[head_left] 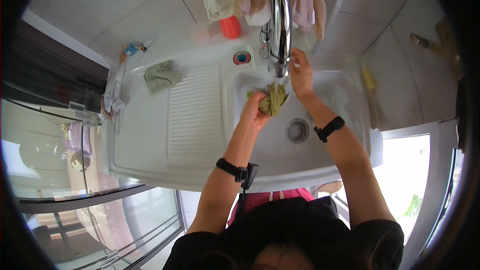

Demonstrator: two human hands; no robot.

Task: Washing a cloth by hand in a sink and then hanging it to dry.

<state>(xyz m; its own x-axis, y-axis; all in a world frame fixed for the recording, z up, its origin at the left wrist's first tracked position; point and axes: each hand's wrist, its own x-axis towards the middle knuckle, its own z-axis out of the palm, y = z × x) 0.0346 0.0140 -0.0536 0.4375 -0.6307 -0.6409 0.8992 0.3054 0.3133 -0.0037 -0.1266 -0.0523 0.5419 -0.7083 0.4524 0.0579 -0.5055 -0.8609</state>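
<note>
Head view: the bare left hand (256,112) reaches over the basin of a glossy white sink (330,162), its grip pinching a crumpled yellow-green cloth (275,101) between thumb and fingers. That cloth is bunched up below the spout of a tall, curved chrome faucet (281,25), above the basin floor and to the upper left of a round metal drain strainer (297,130). The bare right hand (301,76) is raised just beside the faucet, on its right, with the fingers bent; the state of its grip and whether it touches the metal cannot be told. A black strap is fastened around each forearm near the wrist.

Left of the basin runs a white ribbed drainboard (195,112), and a grey-green folded cloth (161,76) lies near its upper left corner. A red plastic container (230,27) stands behind the sink, left of the faucet. Beige, pink and white fabrics hang behind the spout. Along the right wall leans a yellow brush with a long handle (369,79).
</note>
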